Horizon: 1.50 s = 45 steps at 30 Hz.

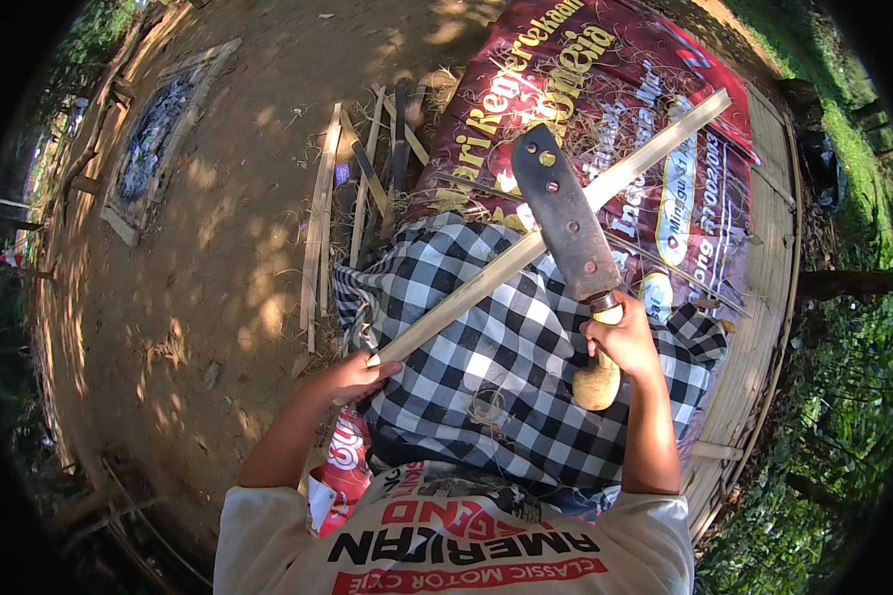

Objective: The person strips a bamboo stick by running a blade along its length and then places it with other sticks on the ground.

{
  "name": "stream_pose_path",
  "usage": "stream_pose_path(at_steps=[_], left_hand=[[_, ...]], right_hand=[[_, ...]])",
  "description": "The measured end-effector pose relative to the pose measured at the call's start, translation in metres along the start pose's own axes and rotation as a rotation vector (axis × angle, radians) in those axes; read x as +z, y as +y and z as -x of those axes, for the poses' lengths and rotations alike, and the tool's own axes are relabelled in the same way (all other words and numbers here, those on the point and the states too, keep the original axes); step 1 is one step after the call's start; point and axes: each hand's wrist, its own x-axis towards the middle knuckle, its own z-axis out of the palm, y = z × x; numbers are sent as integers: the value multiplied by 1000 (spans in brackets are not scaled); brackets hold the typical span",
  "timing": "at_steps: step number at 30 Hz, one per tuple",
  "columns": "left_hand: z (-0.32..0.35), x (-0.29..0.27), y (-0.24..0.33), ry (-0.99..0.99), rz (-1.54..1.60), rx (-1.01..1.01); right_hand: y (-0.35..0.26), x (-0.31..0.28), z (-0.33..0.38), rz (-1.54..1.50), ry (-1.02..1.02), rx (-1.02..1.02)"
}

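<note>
My left hand (352,375) grips the near end of a long pale bamboo slat (625,167) that runs diagonally up to the right over my lap. My right hand (620,340) is closed on the light wooden handle (597,382) of a broad dark cleaver-like knife (563,220). The blade lies across the slat near its middle, with its tip pointing away from me. A black-and-white checked cloth (506,357) covers my legs under both.
A red printed banner (605,89) is spread on a bamboo platform (764,248) ahead. A bundle of split bamboo strips (352,198) lies on the bare dirt ground (218,258) to the left. A framed ash patch (159,129) sits farther left. Grass and trees border the right.
</note>
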Motion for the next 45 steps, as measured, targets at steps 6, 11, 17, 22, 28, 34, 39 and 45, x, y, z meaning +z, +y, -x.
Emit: stream_pose_path(at_steps=[6,11,17,22,28,34,39,45], left_hand=[[11,-3,11,-41,-24,-53],[4,3,2,-9,-6,45],[8,-3,2,-65,70,49],[-9,2,-15,-20,30,35],[-5,0,-13,6,-53,72],[3,4,5,-26,-12,-2],[-2,0,-6,33,-60,11],[3,2,9,9,-24,-49]], right_hand=[[4,19,11,79,-14,83],[3,-5,4,-104,31,5],[16,20,13,-50,-57,157],[4,7,4,-201,76,24],[15,16,13,-102,-110,136],[20,17,5,-53,34,49],[17,6,3,-46,-175,73],[12,37,7,2,-86,97]])
